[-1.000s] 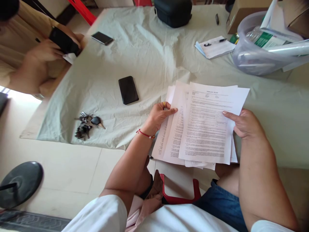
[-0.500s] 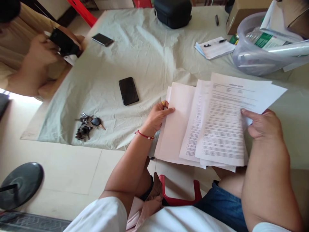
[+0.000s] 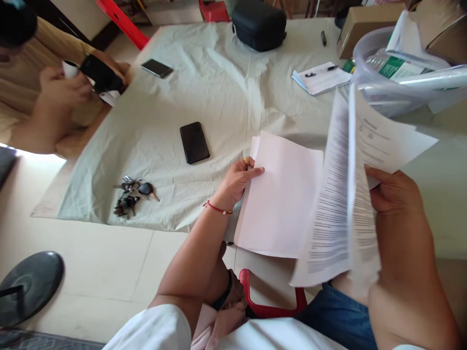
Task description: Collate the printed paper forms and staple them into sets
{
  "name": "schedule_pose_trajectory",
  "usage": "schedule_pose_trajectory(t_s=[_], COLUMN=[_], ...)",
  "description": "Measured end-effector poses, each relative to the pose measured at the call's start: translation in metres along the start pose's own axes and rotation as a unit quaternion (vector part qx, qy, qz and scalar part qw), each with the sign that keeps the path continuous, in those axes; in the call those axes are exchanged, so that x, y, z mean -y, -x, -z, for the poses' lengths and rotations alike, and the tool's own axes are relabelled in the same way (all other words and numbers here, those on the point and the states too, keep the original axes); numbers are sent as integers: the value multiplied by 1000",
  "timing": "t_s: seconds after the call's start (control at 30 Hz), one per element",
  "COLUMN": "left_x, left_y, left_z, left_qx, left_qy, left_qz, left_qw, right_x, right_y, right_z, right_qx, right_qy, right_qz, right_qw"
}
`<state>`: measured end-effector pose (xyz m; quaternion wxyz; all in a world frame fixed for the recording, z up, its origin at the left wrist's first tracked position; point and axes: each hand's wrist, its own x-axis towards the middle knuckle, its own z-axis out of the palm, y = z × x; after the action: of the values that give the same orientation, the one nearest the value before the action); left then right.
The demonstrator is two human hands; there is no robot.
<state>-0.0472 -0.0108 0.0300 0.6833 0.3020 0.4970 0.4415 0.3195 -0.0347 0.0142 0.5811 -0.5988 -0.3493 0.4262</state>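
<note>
While left hand fingers pinch blank sheets, right hand fingers around printed pages.

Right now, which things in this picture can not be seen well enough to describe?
Head view only:
- Printed sheets in the right hand: text blurred by motion, unreadable.
- Blank sheet under the left hand: its right edge is hidden behind the printed sheets.
- Clear plastic bag: cut off by the right edge; contents unclear.
- Dark object in the other person's hands: partly covered, unidentifiable.
- Key bunch: too small to count.
</note>
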Motion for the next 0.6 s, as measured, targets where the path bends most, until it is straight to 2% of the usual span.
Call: schedule_pose_trajectory(t_s=[0.07, 0.13, 0.4, 0.6], left_x=[1, 2, 4, 4], left_y=[-1, -2, -2, -3], left_z=[0, 1, 2, 3], left_qx=[-5, -9, -12, -9], left_qy=[1, 0, -1, 7], left_qz=[2, 3, 2, -3], left_qw=[1000, 1000, 1000, 1000], right_x=[1, 0, -17, -24], right_y=[0, 3, 13, 15], right_z=[-11, -22, -43, -50], right_qx=[-14, -15, 23, 12], right_qy=[-24, -30, -5, 8], right_qz=[-58, -81, -98, -94], right_qw=[998, 996, 995, 995])
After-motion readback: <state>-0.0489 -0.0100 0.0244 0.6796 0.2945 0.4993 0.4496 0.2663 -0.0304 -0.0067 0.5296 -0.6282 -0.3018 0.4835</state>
